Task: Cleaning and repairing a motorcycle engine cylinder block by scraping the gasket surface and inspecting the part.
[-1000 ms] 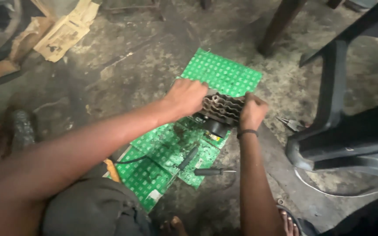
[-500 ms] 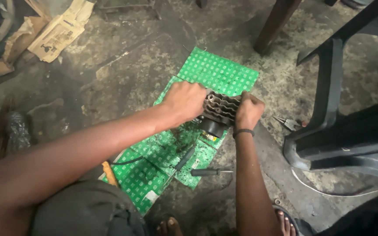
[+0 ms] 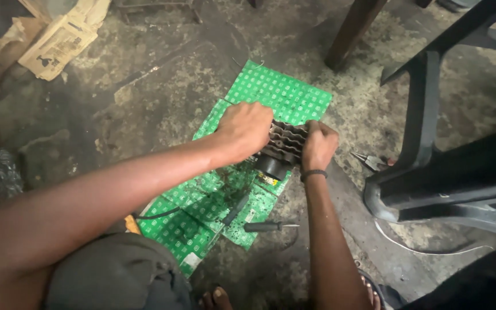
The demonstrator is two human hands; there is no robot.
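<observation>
- Left hand (image 3: pixel 247 131) + right hand (image 3: pixel 318 144) both clamped on finned metal cylinder block (image 3: pixel 287 139), which sits on green printed sheet (image 3: pixel 282 92) on the floor
- Progress, my guess: mid-job, block gripped, screwdriver (image 3: pixel 266 227) and pliers (image 3: pixel 368 161) lying unused nearby
- Hidden: fingertips and block's top face (hands cover them); black round part (image 3: pixel 271 167) below block hard to ID
</observation>
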